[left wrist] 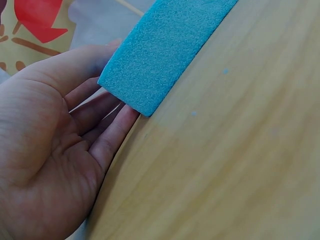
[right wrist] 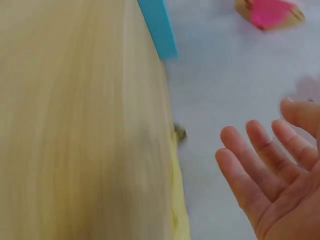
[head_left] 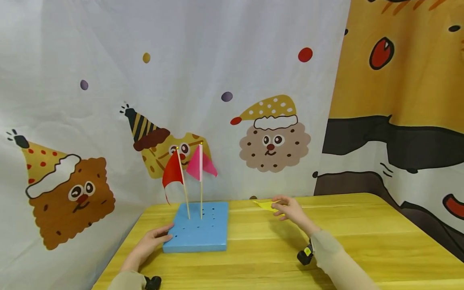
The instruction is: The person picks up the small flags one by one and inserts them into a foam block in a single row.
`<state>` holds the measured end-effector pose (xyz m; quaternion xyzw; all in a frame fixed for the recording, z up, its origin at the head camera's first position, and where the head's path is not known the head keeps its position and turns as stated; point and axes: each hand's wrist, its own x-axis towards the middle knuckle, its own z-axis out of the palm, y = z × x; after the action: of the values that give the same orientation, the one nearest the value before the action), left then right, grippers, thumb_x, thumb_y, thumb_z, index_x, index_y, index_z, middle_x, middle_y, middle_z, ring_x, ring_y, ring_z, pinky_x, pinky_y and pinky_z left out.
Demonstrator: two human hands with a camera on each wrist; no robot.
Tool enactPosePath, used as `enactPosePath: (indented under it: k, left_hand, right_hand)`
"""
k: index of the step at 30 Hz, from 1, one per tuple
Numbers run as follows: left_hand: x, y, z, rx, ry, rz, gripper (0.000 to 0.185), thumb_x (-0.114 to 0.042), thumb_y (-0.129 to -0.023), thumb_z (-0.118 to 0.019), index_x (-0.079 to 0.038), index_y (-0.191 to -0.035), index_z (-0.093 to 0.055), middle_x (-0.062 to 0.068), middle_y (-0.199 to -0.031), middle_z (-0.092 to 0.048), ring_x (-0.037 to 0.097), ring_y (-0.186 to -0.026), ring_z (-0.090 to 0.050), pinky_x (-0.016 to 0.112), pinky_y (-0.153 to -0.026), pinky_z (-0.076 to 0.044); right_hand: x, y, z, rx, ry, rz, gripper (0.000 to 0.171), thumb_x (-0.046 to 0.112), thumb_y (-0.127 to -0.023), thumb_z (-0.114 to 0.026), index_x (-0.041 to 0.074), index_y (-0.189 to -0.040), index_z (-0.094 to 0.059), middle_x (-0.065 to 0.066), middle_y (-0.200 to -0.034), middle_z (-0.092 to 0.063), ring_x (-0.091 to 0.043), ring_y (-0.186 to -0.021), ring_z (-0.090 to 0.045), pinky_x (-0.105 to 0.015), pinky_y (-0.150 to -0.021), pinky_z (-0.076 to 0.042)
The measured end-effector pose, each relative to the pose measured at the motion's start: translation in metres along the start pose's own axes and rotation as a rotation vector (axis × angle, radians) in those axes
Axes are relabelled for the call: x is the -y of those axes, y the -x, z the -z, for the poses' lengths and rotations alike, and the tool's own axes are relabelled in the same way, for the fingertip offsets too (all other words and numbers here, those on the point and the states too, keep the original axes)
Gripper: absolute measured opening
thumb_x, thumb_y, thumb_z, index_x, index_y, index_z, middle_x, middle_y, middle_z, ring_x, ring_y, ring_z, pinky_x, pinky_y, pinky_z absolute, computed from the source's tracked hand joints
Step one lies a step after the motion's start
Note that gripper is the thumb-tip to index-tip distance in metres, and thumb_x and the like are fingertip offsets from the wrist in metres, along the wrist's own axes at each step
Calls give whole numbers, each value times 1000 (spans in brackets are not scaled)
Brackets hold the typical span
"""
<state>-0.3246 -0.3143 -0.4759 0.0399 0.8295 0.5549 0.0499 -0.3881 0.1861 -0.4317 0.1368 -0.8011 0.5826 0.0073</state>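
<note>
So the blue foam block [head_left: 199,227] is sitting on the wooden desk [head_left: 362,225], a bit left of centre, with rows of little holes in its top. Two flags are standing upright in the back holes: a red flag [head_left: 173,171] at about 11 o'clock on the block and a pink flag [head_left: 201,165] just beside it at 12 o'clock.

The left hand [head_left: 150,243] is lying at the block's 8 o'clock corner, fingers [left wrist: 107,132] straight and relaxed, touching the near-left edge of the foam without curling round anything.

The right hand [head_left: 291,209] is hovering over the desk at about 3 o'clock from the block, well apart from it. Right at its fingertips a yellow flag [head_left: 266,204] is lying flat on the desk. The wrist view is blurry, but the fingers look spread and open there, so I'd say they're touching the yellow piece rather than pinching it.

A cartoon cookie curtain [head_left: 108,100] is hanging behind the desk.
</note>
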Motion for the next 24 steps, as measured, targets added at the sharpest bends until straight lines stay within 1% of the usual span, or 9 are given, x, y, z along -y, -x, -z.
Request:
enactPosePath:
  k: [3,7,11,14,16,18,20,22,24]
  left_hand:
    - [1,1,0,-3,1,15,59,-32,-92,-68,-7,-143,-50,22,-147,-40,41,-133,-38,54,-104,-37]
    - [0,1,0,9,4,6,60,-31,-93,-67,-6,-144,-49,23,-148,-39,42,-133,-38,54,-104,-38]
    - [-2,2,2,35,7,-8,60,-30,-94,-65,-5,-145,-46,23,-149,-37,42,-133,-36,52,-104,-39]
    - [-3,2,4,44,-1,-16,60,-29,-95,-64,-4,-146,-45,24,-150,-36,43,-133,-37,52,-103,-39]
    - [-3,2,6,44,-12,-18,60,-29,-96,-63,-4,-146,-44,24,-150,-35,43,-132,-37,53,-103,-39]
    - [-3,2,6,34,-20,-11,60,-30,-95,-64,-4,-146,-45,24,-149,-36,43,-132,-37,53,-103,-39]
    - [-3,2,5,32,-22,-2,60,-30,-95,-64,-5,-146,-45,23,-149,-36,42,-132,-37,53,-103,-39]
    - [-3,1,4,28,-20,8,60,-30,-94,-65,-5,-145,-46,23,-149,-37,42,-132,-38,53,-103,-38]
    - [-3,0,2,25,-18,15,60,-31,-94,-66,-6,-145,-46,22,-149,-38,41,-132,-38,53,-104,-38]
  right_hand:
    - [-10,12,30,-24,5,-35,39,23,-96,-63,-2,-125,-57,-24,-115,-63,-38,-93,-67,-51,-74,-57]
    - [-21,26,62,-36,12,-61,44,20,-97,-62,-10,-128,-53,-27,-115,-62,-39,-98,-65,-49,-77,-56]
    - [-27,36,83,-27,41,-98,47,18,-96,-63,-14,-128,-50,-29,-114,-60,-40,-97,-64,-47,-78,-56]
    - [-31,40,91,-22,94,-142,44,16,-95,-64,-15,-125,-53,-25,-108,-64,-34,-87,-67,-42,-71,-58]
    - [-34,42,93,-17,123,-190,39,14,-93,-65,-15,-119,-57,-20,-96,-66,-27,-75,-67,-37,-64,-58]
    - [-36,44,92,-15,175,-236,31,11,-92,-66,-13,-109,-62,-14,-83,-66,-20,-65,-64,-33,-58,-56]
    - [-37,47,91,-23,222,-281,21,9,-89,-67,-10,-97,-65,-10,-72,-63,-17,-57,-60,-31,-53,-55]
    - [-37,51,90,-39,270,-313,15,9,-86,-71,-5,-86,-65,-8,-65,-60,-16,-52,-57,-30,-50,-53]
    - [-36,55,89,-51,334,-331,19,12,-82,-75,1,-74,-62,-6,-60,-57,-15,-49,-53,-29,-47,-51]
